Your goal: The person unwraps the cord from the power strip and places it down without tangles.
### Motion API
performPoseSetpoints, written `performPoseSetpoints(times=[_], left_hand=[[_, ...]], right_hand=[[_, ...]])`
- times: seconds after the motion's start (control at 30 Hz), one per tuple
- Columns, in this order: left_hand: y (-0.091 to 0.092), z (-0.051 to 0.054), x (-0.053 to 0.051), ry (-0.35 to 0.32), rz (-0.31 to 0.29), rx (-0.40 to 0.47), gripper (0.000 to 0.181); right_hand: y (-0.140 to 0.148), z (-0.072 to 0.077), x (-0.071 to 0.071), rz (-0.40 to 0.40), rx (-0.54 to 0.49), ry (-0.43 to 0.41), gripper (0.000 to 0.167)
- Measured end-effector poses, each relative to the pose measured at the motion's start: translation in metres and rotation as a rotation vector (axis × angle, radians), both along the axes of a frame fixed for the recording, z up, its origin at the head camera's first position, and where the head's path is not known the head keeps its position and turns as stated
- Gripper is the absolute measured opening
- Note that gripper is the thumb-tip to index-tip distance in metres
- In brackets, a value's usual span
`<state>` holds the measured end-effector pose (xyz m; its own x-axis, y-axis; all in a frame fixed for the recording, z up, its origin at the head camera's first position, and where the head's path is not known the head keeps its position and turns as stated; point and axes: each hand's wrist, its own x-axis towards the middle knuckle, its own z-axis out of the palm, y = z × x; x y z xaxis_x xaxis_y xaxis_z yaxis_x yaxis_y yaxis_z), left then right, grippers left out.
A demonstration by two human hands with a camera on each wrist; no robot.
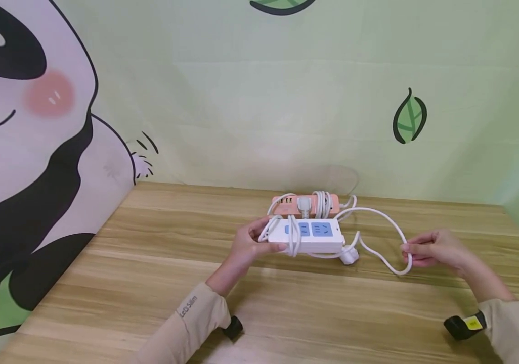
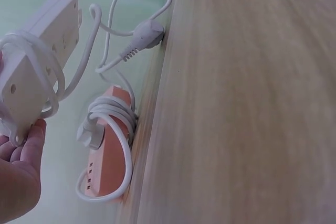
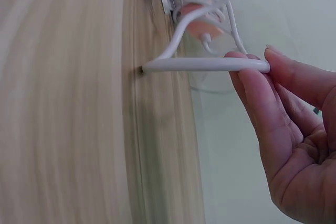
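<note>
left hand [image 1: 251, 243] gripping white power strip [image 1: 320, 245], just in front of orange strip [image 1: 292, 208] | right hand [image 1: 439, 251] pinching cord [image 3: 205, 64], right of orange strip | yank too hard, loops [image 1: 293, 222] might slip imo

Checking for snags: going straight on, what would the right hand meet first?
Beyond the white cable it pinches, the right hand would probably meet that cable's bend, then the white power strip; depth is unclear.
</note>
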<state>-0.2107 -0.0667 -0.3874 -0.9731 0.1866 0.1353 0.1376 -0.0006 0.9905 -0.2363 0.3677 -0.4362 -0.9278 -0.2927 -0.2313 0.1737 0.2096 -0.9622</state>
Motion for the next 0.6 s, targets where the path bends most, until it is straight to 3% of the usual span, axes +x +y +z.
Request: performPoseSetpoints(times=[0.1,0.23,0.43,0.6], left_hand=[[0.0,-0.001,0.0,0.006,-0.012,-0.001,0.063],[0.0,-0.002,0.0,0.0,-0.024,-0.006,0.064],[0.001,-0.002,0.0,0.0,-0.036,-0.024,0.064],[0.002,-0.001,0.002,-0.004,-0.05,-0.018,0.064]], right_hand=[[0.011,0.003,0.002,-0.001,-0.024,-0.008,0.016],[0.02,0.02,0.013,0.024,-0.082,-0.034,0.007],[0.02,0.05,0.039,0.057,-0.289,-0.056,0.022],[0.031,0.053,0.044,0.066,-0.359,-0.037,0.026]])
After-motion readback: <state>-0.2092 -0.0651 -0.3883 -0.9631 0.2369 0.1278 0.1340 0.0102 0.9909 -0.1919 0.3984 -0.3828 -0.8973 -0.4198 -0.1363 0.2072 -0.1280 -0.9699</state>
